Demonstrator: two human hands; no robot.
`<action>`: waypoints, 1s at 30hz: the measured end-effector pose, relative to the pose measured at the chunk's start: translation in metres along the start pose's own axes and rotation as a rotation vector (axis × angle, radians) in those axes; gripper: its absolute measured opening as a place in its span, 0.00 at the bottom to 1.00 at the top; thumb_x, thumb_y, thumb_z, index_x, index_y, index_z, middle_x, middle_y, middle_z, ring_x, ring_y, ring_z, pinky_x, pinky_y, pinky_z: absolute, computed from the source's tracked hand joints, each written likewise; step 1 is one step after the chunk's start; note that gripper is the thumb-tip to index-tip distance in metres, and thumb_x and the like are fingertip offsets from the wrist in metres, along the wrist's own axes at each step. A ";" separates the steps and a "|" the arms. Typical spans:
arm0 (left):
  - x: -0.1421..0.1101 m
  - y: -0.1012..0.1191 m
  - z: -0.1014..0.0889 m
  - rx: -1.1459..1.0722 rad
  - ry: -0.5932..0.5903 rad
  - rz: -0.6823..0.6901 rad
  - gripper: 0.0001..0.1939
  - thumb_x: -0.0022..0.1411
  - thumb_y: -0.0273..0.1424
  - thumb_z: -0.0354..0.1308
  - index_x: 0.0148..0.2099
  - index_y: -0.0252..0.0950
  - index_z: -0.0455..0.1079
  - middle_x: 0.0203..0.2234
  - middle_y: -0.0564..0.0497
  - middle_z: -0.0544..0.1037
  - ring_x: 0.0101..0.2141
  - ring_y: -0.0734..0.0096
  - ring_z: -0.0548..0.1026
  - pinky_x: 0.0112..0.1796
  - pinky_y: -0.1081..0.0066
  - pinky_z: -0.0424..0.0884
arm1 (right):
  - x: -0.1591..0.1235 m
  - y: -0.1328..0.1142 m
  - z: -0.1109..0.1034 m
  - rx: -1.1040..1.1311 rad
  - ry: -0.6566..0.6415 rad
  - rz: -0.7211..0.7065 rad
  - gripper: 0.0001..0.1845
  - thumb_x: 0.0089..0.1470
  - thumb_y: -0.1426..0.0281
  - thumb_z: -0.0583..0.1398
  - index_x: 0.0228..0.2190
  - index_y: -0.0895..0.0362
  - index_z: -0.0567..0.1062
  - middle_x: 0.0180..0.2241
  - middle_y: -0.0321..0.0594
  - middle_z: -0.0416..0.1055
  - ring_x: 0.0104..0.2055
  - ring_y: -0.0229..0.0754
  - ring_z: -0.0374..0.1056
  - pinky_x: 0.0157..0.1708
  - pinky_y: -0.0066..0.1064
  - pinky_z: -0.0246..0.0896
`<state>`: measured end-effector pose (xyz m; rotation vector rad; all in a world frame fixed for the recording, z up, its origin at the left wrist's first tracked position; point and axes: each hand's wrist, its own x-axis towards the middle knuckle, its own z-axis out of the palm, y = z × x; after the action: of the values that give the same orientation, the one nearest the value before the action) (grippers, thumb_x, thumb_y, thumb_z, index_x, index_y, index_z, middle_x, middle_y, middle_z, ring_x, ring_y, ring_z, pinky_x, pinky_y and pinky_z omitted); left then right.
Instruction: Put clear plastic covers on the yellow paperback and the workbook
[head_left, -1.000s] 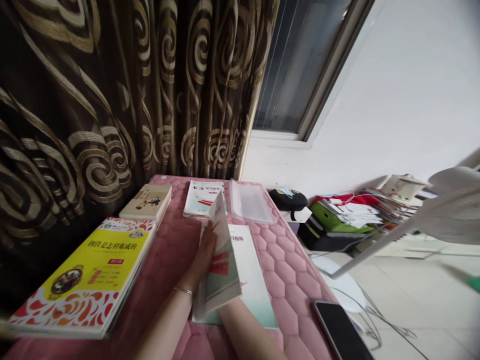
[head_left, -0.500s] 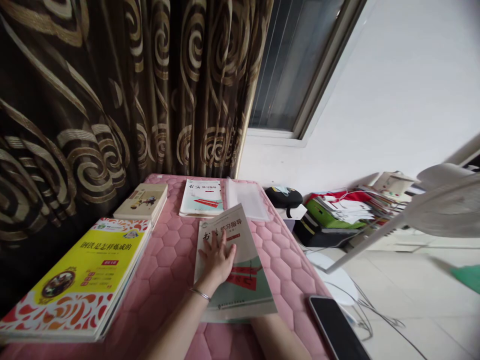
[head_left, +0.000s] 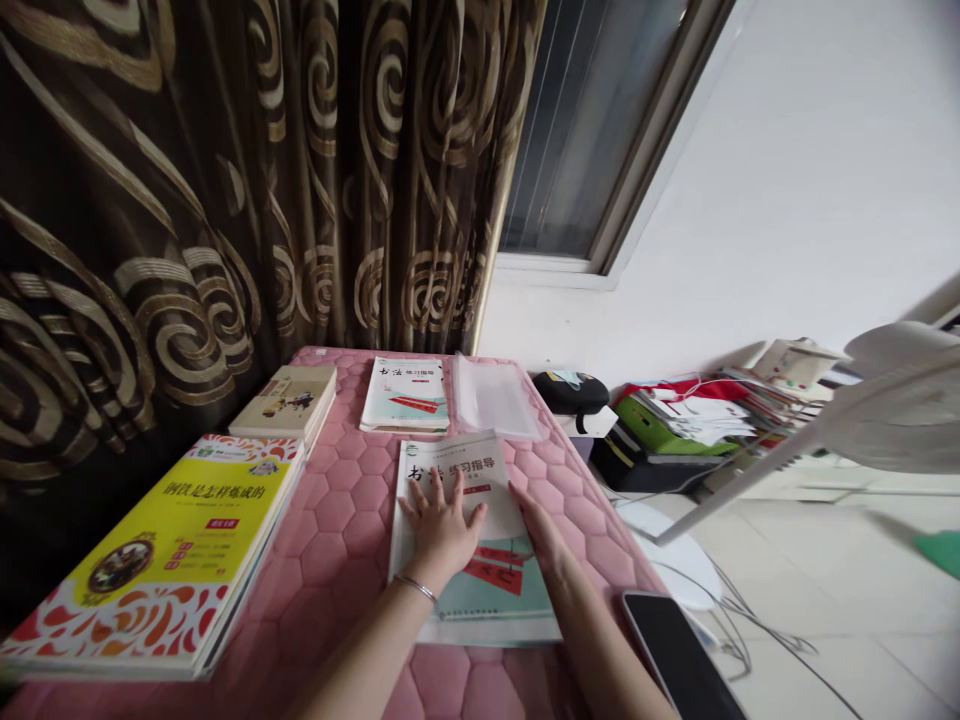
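A calligraphy workbook (head_left: 487, 620) with a pale green cover and a red print lies closed on the pink padded surface, its front up. On the cover, my left hand (head_left: 444, 530) rests flat with the fingers spread; a thin bracelet circles its wrist. My right hand (head_left: 541, 535) is alongside the workbook's right edge, its fingers stretched out and partly hidden from view. Beyond them lies another workbook (head_left: 405, 385) of similar design. To its right are clear plastic book covers (head_left: 495, 400).
At left stand a stack topped by a yellow book (head_left: 195, 530) and a smaller stack of beige books (head_left: 281, 400). A phone (head_left: 675, 650) lies at the right edge. Beyond are a black case (head_left: 574, 392), piled papers (head_left: 690, 415) and a white fan (head_left: 892, 400).
The workbook, held tilted up between both hands, has come down flat. My left hand now lies spread on its cover. My right hand has moved from beneath it to its right edge.
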<state>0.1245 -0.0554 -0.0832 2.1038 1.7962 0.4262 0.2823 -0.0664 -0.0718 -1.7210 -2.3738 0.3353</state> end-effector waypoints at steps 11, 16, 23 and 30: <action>-0.004 -0.017 0.009 0.204 0.131 0.077 0.33 0.66 0.50 0.43 0.69 0.44 0.53 0.68 0.41 0.54 0.66 0.38 0.48 0.61 0.40 0.45 | -0.006 0.004 0.017 0.245 0.286 0.666 0.18 0.62 0.63 0.52 0.28 0.58 0.76 0.28 0.43 0.77 0.30 0.43 0.72 0.26 0.29 0.56; -0.004 -0.048 -0.001 0.279 0.139 0.078 0.30 0.68 0.43 0.45 0.68 0.39 0.56 0.68 0.39 0.54 0.66 0.43 0.50 0.61 0.42 0.49 | -0.008 -0.003 0.020 0.158 0.297 0.692 0.17 0.63 0.63 0.52 0.30 0.58 0.74 0.32 0.48 0.78 0.35 0.47 0.74 0.28 0.31 0.57; -0.007 -0.062 -0.032 0.190 0.134 -0.059 0.23 0.68 0.27 0.44 0.62 0.39 0.65 0.55 0.35 0.68 0.53 0.51 0.69 0.49 0.56 0.67 | -0.008 -0.004 0.020 0.053 0.272 0.721 0.16 0.64 0.65 0.50 0.32 0.58 0.75 0.38 0.51 0.77 0.38 0.48 0.75 0.32 0.32 0.60; 0.008 -0.065 -0.038 0.031 0.106 -0.072 0.22 0.63 0.17 0.44 0.57 0.33 0.64 0.43 0.40 0.77 0.44 0.64 0.76 0.41 0.70 0.69 | -0.009 -0.001 0.020 0.074 0.286 0.734 0.16 0.62 0.63 0.52 0.31 0.57 0.76 0.34 0.50 0.78 0.37 0.50 0.75 0.32 0.33 0.61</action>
<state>0.0516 -0.0364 -0.0778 2.0651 1.9430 0.5018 0.2790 -0.0769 -0.0911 -2.3578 -1.4529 0.2447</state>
